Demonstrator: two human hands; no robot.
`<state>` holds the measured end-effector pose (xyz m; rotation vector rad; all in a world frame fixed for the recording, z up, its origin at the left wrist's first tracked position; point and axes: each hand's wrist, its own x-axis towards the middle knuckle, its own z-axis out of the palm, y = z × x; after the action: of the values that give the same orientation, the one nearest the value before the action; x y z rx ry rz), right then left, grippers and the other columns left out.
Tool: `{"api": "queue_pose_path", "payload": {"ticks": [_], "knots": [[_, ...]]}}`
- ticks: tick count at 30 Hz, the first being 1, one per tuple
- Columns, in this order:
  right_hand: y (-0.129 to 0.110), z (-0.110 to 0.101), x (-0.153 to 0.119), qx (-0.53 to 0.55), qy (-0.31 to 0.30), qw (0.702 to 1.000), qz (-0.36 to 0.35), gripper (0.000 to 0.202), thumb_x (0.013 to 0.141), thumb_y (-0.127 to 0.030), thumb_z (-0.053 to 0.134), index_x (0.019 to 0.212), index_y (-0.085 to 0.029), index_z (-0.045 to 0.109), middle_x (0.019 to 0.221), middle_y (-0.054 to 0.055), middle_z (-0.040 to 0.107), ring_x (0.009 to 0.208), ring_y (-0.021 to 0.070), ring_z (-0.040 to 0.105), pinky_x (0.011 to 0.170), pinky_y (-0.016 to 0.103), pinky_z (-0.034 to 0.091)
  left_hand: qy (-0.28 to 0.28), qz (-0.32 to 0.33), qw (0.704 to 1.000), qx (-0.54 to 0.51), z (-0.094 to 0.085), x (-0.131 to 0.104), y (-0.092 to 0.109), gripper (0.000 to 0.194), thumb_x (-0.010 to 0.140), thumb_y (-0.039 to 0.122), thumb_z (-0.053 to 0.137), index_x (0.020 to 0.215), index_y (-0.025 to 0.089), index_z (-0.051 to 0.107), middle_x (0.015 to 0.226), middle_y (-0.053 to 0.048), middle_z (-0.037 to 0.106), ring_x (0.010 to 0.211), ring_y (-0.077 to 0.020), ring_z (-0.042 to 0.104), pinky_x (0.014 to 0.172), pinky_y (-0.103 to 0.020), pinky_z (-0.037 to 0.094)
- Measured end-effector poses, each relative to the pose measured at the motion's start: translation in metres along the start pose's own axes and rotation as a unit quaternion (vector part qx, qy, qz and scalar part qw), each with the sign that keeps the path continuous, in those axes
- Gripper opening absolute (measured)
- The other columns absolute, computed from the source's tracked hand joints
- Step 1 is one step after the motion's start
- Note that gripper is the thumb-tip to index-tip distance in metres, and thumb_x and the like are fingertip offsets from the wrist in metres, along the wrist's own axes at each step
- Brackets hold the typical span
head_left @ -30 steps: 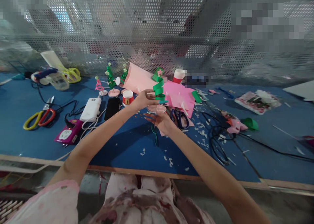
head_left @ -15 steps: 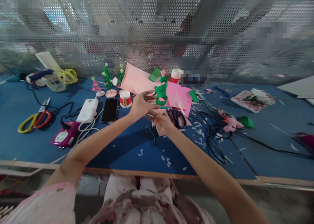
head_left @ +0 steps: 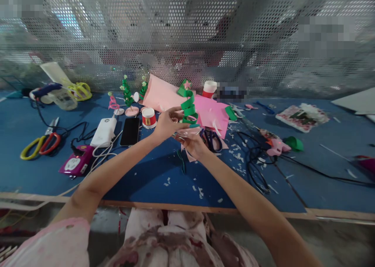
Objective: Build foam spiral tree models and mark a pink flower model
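Observation:
Over the middle of the table I hold a green spiral paper tree (head_left: 189, 107) with a pink star on its top, leaning a little to the left. My left hand (head_left: 168, 124) is closed at the tree's lower left, with its fingers around the bottom coils. Beneath it, my right hand (head_left: 194, 145) grips the pale round base (head_left: 189, 132), palm turned up. Parts of the base and several fingertips are hidden. Close behind the tree lie a bright pink sheet (head_left: 211, 113) and a pale pink sheet (head_left: 162, 95). Dark-blue-handled scissors (head_left: 215, 141) rest beside my right hand.
Small finished paper trees (head_left: 127, 92) stand at the back left, near a red and white cup (head_left: 149, 118). A phone (head_left: 130, 131), a white power bank (head_left: 104, 132) and red-yellow scissors (head_left: 47, 140) lie left. Rightward are black cables (head_left: 252, 161), paper scraps and a pink glue gun (head_left: 275, 146).
The paper tree has tipped and shifted slightly left and down, its star now further left. My right hand has turned a little, showing more of the pale base.

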<state>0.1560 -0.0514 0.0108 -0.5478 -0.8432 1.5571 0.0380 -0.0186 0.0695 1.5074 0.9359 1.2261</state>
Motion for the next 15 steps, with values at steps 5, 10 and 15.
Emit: {"api": "queue_pose_path", "payload": {"ticks": [5, 10, 15], "knots": [[-0.0020, 0.0006, -0.0008, 0.024, -0.008, 0.999, 0.033, 0.020, 0.054, -0.025, 0.068, 0.073, -0.020, 0.067, 0.069, -0.003, 0.070, 0.062, 0.0116, 0.064, 0.066, 0.025, 0.054, -0.015, -0.014, 0.999, -0.041, 0.0001, 0.0033, -0.0006, 0.064, 0.041, 0.019, 0.080, 0.100, 0.010, 0.057, 0.081, -0.005, 0.067, 0.078, -0.0136, 0.061, 0.071, -0.028, 0.045], [-0.0026, -0.0009, -0.0015, 0.042, -0.017, 0.997, 0.055, 0.025, 0.053, -0.031, 0.068, 0.075, -0.019, 0.067, 0.069, -0.001, 0.071, 0.064, 0.0124, 0.066, 0.068, 0.023, 0.055, -0.055, -0.020, 0.995, -0.082, -0.0013, 0.0069, -0.0022, 0.063, 0.040, 0.019, 0.081, 0.097, 0.011, 0.056, 0.081, -0.004, 0.067, 0.072, -0.0109, 0.060, 0.065, -0.024, 0.044], [-0.0029, -0.0001, -0.0022, 0.064, -0.023, 0.995, 0.070, 0.029, 0.052, -0.036, 0.070, 0.075, -0.019, 0.067, 0.071, 0.000, 0.072, 0.065, 0.0139, 0.067, 0.070, 0.024, 0.056, -0.076, -0.022, 0.993, -0.086, -0.0041, 0.0082, -0.0027, 0.059, 0.044, 0.018, 0.079, 0.097, 0.011, 0.055, 0.085, -0.004, 0.067, 0.068, -0.0086, 0.059, 0.063, -0.023, 0.044]]}}
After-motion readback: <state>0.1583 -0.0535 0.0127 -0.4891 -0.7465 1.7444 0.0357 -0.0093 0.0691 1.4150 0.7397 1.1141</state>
